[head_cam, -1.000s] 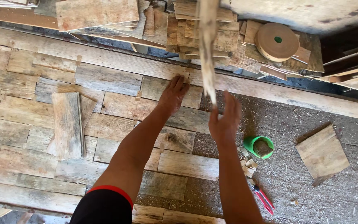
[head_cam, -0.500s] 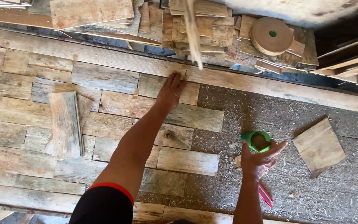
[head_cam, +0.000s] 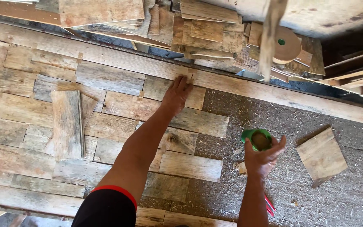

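Observation:
My left hand lies flat, fingers together, on a short weathered board in the top row of a panel of pieced wooden boards. My right hand hovers lower right, over the rough chipboard surface. Its fingers are spread around the near side of a small green round cup with brown contents. I cannot tell whether they grip the cup.
A loose plank lies on top of the panel at the left. A square wood offcut rests right of the cup. A red-handled tool shows by my right forearm. Stacked offcuts, a brown round roll and a blurred hanging strip line the far edge.
My right hand left the boards beside my left hand and moved down and right to the green cup. My left hand stayed pressed on the same board.

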